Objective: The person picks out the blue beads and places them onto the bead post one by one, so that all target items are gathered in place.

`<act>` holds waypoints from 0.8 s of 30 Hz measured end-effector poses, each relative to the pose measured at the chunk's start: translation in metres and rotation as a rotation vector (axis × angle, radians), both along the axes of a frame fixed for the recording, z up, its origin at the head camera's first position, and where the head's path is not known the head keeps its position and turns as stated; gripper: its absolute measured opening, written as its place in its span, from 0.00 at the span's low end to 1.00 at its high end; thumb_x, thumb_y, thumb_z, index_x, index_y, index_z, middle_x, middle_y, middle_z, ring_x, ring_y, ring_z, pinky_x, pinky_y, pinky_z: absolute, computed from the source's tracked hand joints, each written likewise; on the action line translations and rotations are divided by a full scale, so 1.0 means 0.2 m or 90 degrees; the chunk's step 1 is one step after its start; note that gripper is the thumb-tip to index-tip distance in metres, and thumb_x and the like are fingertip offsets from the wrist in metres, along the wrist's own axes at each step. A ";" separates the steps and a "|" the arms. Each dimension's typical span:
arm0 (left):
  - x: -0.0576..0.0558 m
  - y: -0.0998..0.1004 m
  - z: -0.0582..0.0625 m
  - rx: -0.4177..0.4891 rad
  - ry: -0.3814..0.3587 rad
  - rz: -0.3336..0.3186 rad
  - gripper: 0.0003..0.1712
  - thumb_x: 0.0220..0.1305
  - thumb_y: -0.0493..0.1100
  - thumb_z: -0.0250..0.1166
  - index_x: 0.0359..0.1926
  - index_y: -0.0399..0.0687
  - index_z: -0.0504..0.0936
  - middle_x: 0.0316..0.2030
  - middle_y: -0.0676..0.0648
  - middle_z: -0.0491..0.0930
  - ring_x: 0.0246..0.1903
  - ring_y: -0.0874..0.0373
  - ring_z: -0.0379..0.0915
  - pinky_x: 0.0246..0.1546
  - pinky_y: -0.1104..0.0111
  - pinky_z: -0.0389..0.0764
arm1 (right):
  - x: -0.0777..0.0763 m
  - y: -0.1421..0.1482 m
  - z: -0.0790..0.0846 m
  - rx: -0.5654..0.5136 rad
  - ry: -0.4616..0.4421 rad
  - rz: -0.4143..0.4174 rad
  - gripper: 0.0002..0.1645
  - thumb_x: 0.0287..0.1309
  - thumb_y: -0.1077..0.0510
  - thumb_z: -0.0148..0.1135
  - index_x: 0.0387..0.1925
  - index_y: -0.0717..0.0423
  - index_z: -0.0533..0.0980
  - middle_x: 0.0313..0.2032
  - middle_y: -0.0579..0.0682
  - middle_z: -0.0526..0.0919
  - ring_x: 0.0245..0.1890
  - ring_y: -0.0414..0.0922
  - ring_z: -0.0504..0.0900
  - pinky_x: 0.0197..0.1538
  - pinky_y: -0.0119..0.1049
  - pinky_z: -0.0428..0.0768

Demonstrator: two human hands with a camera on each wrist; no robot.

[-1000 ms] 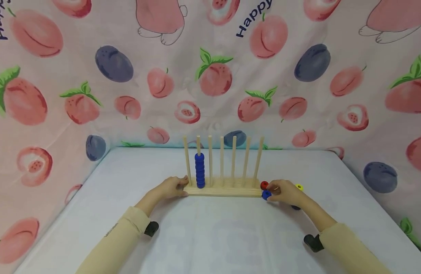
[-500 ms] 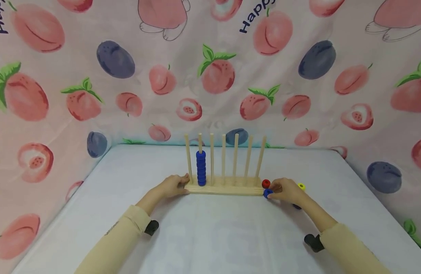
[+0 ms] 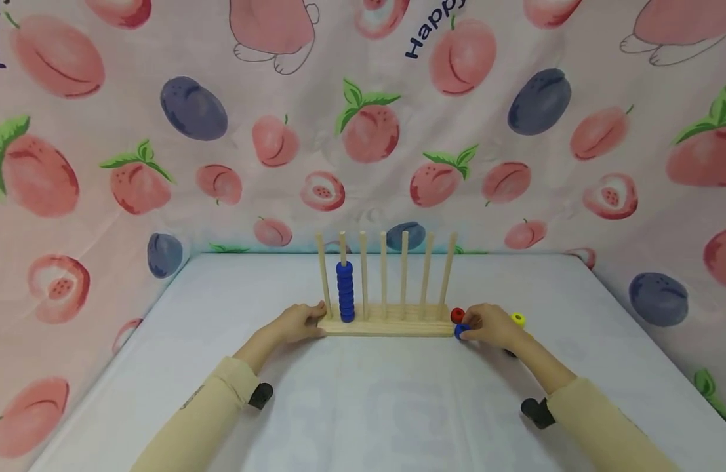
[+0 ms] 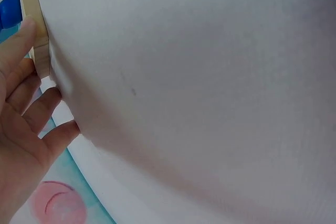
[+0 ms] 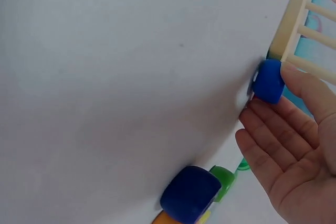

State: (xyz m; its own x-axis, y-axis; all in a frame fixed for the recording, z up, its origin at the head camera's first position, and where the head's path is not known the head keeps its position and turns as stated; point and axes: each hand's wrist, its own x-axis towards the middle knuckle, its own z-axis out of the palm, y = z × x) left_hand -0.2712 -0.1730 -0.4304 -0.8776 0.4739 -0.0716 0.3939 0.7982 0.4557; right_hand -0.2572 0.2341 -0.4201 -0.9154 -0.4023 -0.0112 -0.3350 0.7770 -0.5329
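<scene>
In the head view a wooden rack (image 3: 386, 328) with a row of upright pegs stands on the table. A stack of blue beads (image 3: 345, 292) fills most of its second peg from the left. My left hand (image 3: 294, 322) holds the left end of the base; in the left wrist view the thumb lies on top of the wood, beside a blue bead (image 4: 9, 11). Just off the base's right end, my right hand (image 3: 489, 326) pinches a single blue bead (image 5: 269, 81) between thumb and fingers. A red bead (image 3: 457, 315) sits directly behind that one.
Loose beads lie by the right forearm: a yellow bead (image 3: 518, 319) and a dark bead (image 3: 509, 353), partly hidden. The right wrist view shows a dark blue bead (image 5: 190, 194) with a green bead (image 5: 223, 180) behind it. A fruit-print cloth (image 3: 374, 196) hangs behind the table.
The right thumb and fingers have drawn in closer around the blue bead. The left hand keeps its hold on the rack, and the head view has shifted slightly.
</scene>
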 end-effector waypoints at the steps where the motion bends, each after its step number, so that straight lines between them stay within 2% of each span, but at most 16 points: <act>1: 0.00 0.00 0.00 0.003 -0.003 0.004 0.30 0.60 0.45 0.65 0.60 0.35 0.71 0.64 0.36 0.64 0.62 0.36 0.63 0.63 0.48 0.65 | 0.00 0.00 0.00 0.001 0.000 0.001 0.12 0.48 0.61 0.70 0.33 0.66 0.78 0.32 0.55 0.84 0.35 0.50 0.83 0.42 0.44 0.83; 11: 0.00 -0.01 -0.01 0.006 -0.005 0.011 0.31 0.59 0.45 0.66 0.60 0.36 0.71 0.64 0.36 0.64 0.62 0.36 0.63 0.63 0.47 0.65 | -0.01 0.00 0.02 0.015 0.028 0.023 0.12 0.48 0.60 0.70 0.33 0.64 0.79 0.31 0.53 0.85 0.33 0.46 0.82 0.40 0.43 0.83; 24: -0.01 -0.01 -0.02 0.015 0.001 0.006 0.30 0.59 0.44 0.66 0.60 0.36 0.71 0.63 0.36 0.65 0.62 0.36 0.63 0.63 0.47 0.65 | 0.00 -0.04 0.05 -0.008 0.022 0.042 0.12 0.49 0.62 0.69 0.34 0.65 0.77 0.31 0.53 0.85 0.34 0.46 0.82 0.41 0.42 0.83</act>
State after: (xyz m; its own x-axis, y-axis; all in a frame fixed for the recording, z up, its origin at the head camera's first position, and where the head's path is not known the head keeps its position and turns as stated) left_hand -0.2730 -0.1756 -0.4344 -0.8821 0.4672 -0.0599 0.3868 0.7911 0.4739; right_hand -0.2574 0.2251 -0.4098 -0.8867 -0.4617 0.0251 -0.4036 0.7463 -0.5293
